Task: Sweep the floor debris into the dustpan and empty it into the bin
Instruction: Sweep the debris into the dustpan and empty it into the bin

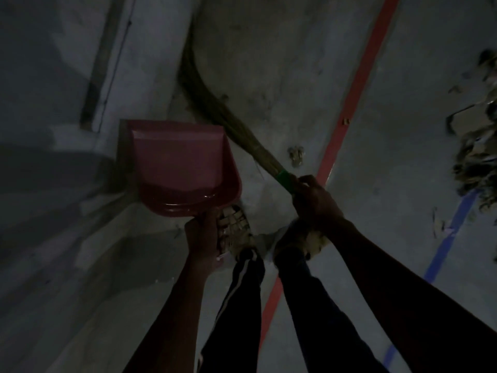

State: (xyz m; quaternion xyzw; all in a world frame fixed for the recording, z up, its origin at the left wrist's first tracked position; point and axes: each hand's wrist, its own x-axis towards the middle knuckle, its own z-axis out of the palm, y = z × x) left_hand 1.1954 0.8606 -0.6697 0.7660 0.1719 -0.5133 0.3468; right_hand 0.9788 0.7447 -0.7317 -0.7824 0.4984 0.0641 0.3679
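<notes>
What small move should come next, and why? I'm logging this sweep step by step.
Probably turn right toward the debris pile: the dustpan in the left hand looks empty, and the broom in the right hand points away from it.

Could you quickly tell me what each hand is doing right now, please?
Left hand: closed around the handle of the red dustpan.
Right hand: closed around the broom, just below its green band.

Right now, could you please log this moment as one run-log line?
left hand: grips red dustpan, empty | right hand: grips broom | debris pile: unswept, far right | bin: not in view
</notes>
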